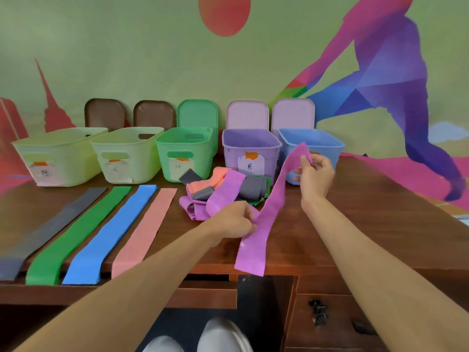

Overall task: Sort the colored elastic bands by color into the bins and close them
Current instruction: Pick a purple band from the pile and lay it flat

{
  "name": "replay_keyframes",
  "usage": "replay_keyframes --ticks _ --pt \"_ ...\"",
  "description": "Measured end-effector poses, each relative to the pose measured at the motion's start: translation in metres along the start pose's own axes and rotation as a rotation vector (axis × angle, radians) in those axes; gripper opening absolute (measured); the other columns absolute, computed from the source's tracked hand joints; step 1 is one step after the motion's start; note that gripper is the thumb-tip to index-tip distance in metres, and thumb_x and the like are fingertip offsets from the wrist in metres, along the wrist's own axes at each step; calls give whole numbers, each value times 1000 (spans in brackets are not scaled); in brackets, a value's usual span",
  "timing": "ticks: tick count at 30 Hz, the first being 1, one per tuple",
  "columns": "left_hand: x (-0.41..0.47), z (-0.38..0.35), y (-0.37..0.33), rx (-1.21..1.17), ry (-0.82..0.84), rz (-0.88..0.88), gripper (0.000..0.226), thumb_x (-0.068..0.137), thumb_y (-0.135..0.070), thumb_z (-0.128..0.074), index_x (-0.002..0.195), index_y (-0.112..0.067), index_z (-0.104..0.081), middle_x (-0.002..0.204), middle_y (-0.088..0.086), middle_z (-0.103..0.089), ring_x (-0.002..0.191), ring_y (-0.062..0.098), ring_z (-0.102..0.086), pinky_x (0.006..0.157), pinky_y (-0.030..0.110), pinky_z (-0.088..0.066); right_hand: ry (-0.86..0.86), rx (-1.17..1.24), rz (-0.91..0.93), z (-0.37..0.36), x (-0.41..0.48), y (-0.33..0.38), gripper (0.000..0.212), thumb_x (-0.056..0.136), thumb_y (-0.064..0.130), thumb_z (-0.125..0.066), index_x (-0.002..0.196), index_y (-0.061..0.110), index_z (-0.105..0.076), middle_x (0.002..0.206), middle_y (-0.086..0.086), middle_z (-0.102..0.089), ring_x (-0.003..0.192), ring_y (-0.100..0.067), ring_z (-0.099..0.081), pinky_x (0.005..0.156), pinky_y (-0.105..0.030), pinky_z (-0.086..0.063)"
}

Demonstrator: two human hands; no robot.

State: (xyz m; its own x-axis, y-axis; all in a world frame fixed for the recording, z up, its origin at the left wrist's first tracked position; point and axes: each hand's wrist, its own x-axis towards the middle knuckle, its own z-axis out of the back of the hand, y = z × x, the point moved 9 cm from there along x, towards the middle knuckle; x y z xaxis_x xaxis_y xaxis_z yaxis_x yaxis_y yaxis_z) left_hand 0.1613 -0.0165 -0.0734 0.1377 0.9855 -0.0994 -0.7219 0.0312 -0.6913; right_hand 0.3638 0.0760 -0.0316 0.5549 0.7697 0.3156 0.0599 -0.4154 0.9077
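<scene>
A long, flat purple band of thin, slightly glossy elastic sits just right of centre, stretched slantwise between two bare hands. The right hand, at 1 o'clock from the band's middle, pinches the upper end between thumb and curled fingertips, lifting it in front of the bins. The left hand, at 8 o'clock, pinches the band's edge midway with its fingers curled. The squared lower end drapes over the front edge of the desk, which is dark reddish wood with a smooth sheen.

At 11 o'clock from the band lies a pile of bands, crumpled and folded, in purple, salmon, grey and green. At 9 o'clock, four ribbon-like strips lie flat and parallel, their near ends at the desk edge: a grey band, a green band, a blue band and a salmon band.

Along the back, at 12 o'clock, stand five open rounded-rectangular plastic bins with paper labels taped on: two pale yellow-green bins, a green bin, a lilac bin and a blue bin. Behind them, lids lean upright against the wall: two brown lids, a green lid and two pale pink lids. The wall bears a mural of angular colour facets.
</scene>
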Motion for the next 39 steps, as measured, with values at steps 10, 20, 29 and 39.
replay_keyframes --ticks 10,20,29,39 --pt "-54 90 50 -300 -167 39 13 90 -12 -57 99 -9 -65 99 9 -63 87 18 -58 78 35 -51 153 -178 126 -80 -39 46 9 88 13 -60 82 18 -56 91 -10 -66 65 -19 -66 57 -23 -55" --pt "-114 192 161 -316 -369 174 15 89 -13 -59 97 -6 -69 93 10 -65 77 19 -57 68 26 -44 550 -313 288 -231 -127 54 8 89 10 -64 93 14 -58 85 -5 -64 41 6 -57 44 -10 -45" --pt "-163 253 266 -364 -549 364 14 87 -14 -56 79 -16 -68 85 7 -64 73 21 -56 68 28 -43 826 -328 282 -359 -207 22 9 84 2 -69 90 8 -64 73 -4 -65 43 3 -59 52 -13 -52" --pt "-179 301 356 -444 -698 451 15 89 -17 -59 78 -15 -70 90 5 -65 79 20 -59 77 33 -49 989 -543 360 -476 -274 -36 8 84 11 -69 91 12 -70 86 -8 -72 79 -19 -67 78 -36 -57"
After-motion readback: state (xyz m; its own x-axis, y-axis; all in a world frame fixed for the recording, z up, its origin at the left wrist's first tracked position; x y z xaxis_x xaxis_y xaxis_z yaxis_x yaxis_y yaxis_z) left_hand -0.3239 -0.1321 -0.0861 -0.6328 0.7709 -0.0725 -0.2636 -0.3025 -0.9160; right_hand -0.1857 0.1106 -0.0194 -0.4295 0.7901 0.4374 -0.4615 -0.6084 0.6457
